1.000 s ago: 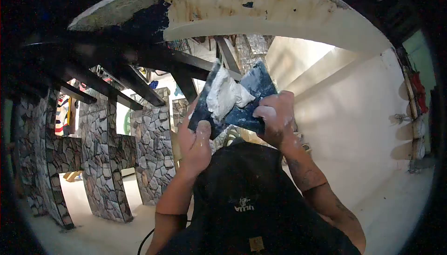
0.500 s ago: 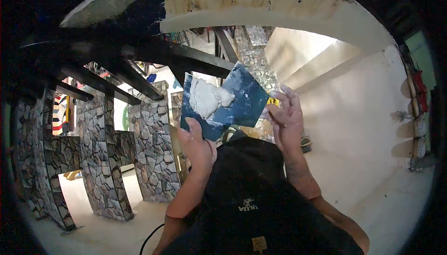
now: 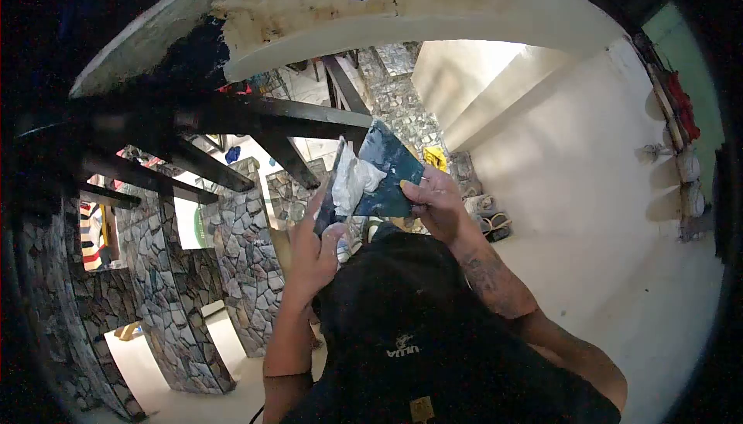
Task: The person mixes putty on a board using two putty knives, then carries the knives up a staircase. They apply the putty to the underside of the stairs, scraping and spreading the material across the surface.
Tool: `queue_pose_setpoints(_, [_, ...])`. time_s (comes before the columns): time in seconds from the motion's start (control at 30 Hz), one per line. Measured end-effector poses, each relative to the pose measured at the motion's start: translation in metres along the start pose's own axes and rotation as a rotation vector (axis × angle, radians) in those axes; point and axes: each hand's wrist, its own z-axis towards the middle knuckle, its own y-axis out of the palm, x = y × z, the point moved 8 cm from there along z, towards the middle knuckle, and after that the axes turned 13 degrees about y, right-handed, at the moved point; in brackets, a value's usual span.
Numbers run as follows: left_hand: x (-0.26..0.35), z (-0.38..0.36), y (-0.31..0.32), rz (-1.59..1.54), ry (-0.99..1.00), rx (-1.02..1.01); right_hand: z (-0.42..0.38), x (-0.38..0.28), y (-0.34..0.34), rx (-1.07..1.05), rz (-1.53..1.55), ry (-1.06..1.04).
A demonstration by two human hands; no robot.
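Observation:
My left hand is closed on the lower edge of a dark blue flat putty spreader, which is tilted so that it shows narrow. A thick lump of white putty lies on it and reaches over to a second blue spreader. My right hand pinches that second spreader by its right edge, thumb on top and fingers underneath. The two spreaders meet at the putty. White smears mark the blue surface and my fingers.
A dark railing beam with slanting bars runs just beyond my hands. Stone-patterned pillars stand on the left. A curved, stained wall edge arches overhead, with a pale wall at right. Sandals and a yellow item lie below.
My right hand has closed on the right-hand spreader, where its fingers were loosely spread at the corner. The left spreader has tilted up, and the putty shows narrower. The view has shifted.

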Motion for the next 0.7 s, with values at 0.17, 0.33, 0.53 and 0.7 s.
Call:
queue_pose_setpoints(0.17, [0.027, 0.011, 0.008, 0.339, 0.087, -0.249, 0.001, 0.003, 0.009, -0.033, -0.040, 0.010])
queue_pose_setpoints(0.33, [0.026, 0.008, 0.012, 0.448, 0.072, -0.355, 0.012, 0.014, 0.003, -0.062, -0.075, -0.090])
queue_pose_setpoints(0.53, [0.024, 0.003, 0.017, 0.496, 0.138, -0.389, 0.013, 0.027, -0.001, -0.098, 0.020, -0.072])
queue_pose_setpoints(0.7, [0.016, -0.001, 0.021, 0.548, 0.182, -0.423, 0.011, 0.032, 0.002, -0.067, 0.173, -0.047])
